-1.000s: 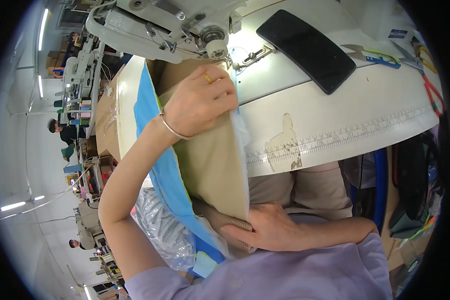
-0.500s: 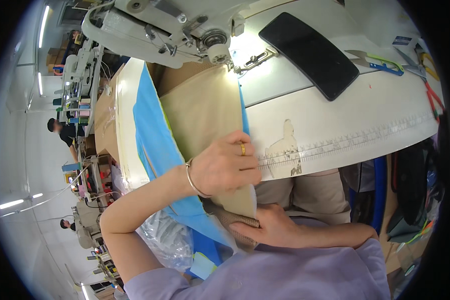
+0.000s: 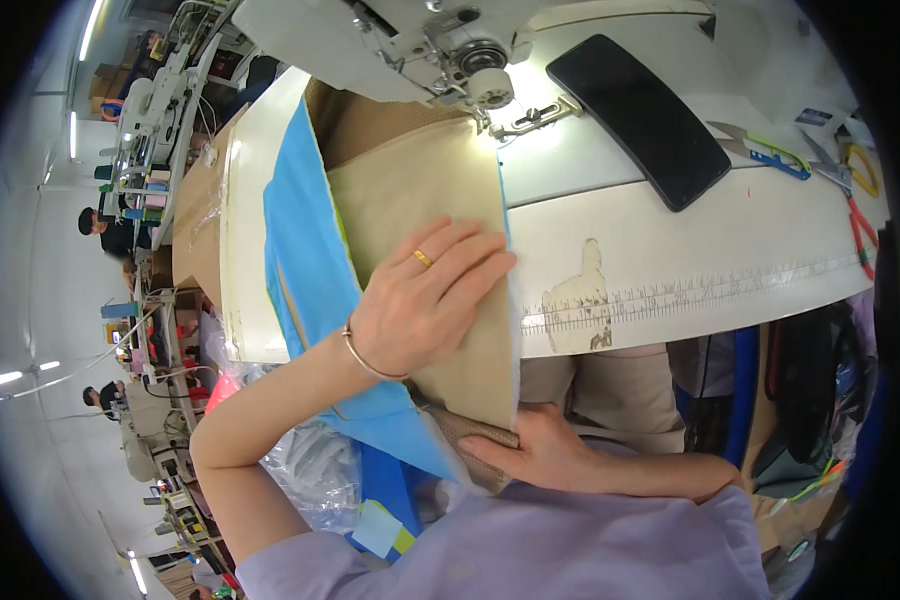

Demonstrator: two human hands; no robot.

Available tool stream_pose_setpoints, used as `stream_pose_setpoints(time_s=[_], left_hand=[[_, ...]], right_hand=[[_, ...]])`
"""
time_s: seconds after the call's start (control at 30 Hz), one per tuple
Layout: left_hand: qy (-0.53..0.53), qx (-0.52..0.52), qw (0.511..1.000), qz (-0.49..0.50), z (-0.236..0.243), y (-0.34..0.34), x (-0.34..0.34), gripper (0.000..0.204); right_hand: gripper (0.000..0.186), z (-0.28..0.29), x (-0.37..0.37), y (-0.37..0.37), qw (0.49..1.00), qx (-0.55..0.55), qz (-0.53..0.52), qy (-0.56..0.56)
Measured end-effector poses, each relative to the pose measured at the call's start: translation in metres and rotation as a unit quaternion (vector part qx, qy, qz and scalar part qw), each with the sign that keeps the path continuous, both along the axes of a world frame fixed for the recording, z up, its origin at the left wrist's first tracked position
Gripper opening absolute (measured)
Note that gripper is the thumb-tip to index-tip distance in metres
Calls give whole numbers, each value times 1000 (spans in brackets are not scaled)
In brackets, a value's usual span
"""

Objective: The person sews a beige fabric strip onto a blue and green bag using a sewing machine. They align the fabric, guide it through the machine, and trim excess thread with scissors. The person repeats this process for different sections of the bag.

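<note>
My left hand (image 3: pixel 420 295), with a ring and a bangle, rests with fingers laid out on beige fabric (image 3: pixel 410 190), near its right edge. Blue fabric (image 3: pixel 295 220) lies along the beige piece's left side, with brown mesh (image 3: pixel 370 110) at the top. The beige edge runs up beneath the sewing machine's lit needle area (image 3: pixel 482 122); the needle is too small to make out. At the lower end, my right hand (image 3: pixel 535 450) grips the fabric's brown mesh edge, its thumb over the mesh.
The white table (image 3: pixel 710 230) has a printed ruler strip, a black phone (image 3: pixel 638 120), snips (image 3: pixel 770 155) and red-handled scissors (image 3: pixel 858 230). Crumpled plastic (image 3: pixel 310 480) lies below left. Co-workers (image 3: pixel 110 230) sit at machines on the left; bags (image 3: pixel 810 390) are at lower right.
My left hand moved from near the needle down along the fabric, then slightly back up, its fingers now flatter. The right hand stays at the lower edge, shifting slightly.
</note>
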State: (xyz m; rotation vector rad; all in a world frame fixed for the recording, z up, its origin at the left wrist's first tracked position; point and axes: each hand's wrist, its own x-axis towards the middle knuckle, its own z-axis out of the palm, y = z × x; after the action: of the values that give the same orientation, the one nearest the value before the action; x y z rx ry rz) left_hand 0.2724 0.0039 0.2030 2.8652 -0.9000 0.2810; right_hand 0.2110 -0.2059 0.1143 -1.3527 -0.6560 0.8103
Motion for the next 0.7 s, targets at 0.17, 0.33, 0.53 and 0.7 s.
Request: stream_pose_setpoints(time_s=[0.17, 0.33, 0.53, 0.7], left_hand=[[6, -30, 1000, 0, -8, 5, 1, 49], [12, -38, 998, -53, -10, 8, 25, 27], [41, -28, 992, -112, -18, -2, 26, 18], [-60, -61, 996, 11, -16, -9, 8, 31]], right_hand=[[38, -8, -6, 4, 1000, -4, -13, -20], [38, -1, -5, 4, 1000, -22, 0, -8], [37, -1, -6, 4, 999, -28, -6, -25], [35, -4, -8, 5, 1000, -4, -12, 12]])
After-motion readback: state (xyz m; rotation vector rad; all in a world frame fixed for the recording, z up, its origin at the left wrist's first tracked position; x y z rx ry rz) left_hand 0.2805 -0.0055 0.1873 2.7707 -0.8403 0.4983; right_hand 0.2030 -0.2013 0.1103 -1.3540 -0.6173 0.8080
